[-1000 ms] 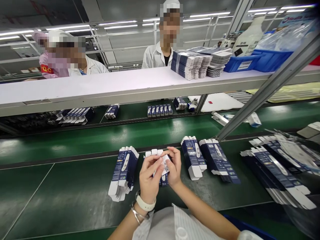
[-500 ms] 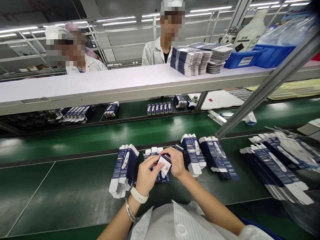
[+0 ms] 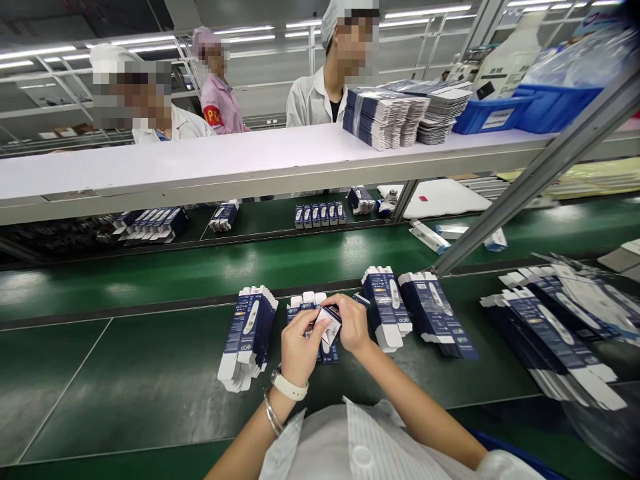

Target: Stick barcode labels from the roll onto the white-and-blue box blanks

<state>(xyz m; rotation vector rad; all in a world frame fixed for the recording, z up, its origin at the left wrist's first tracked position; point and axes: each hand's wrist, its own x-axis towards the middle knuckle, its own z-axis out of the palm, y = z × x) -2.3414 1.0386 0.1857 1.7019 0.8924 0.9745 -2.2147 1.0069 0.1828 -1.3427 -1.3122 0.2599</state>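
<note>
Between my two hands is a small carton (image 3: 331,325), navy with a white end flap turned toward me. My left hand (image 3: 301,343) grips it from the left, thumb pressed on the white flap. My right hand (image 3: 353,324) has its fingers curled round the carton's upper right side. Beneath and behind the hands lie several upright-printed cartons (image 3: 306,303), partly covered by them. To the left leans a stack of flattened navy cartons (image 3: 249,337). On the right are another carton stack (image 3: 386,307) and a further stack (image 3: 434,313).
A green conveyor belt (image 3: 240,263) runs across behind the work surface. Above it spans a white shelf (image 3: 200,163) holding bundled cartons (image 3: 385,117) and blue bins (image 3: 493,117). A slanted metal post (image 3: 530,170) rises at right, near more flat cartons (image 3: 550,333). Several people stand beyond the shelf.
My left hand and wrist have shifted slightly right, and the white flap on the carton has tilted. On the belt, the loose boxes have moved slightly left. A person in pink has come into clearer view.
</note>
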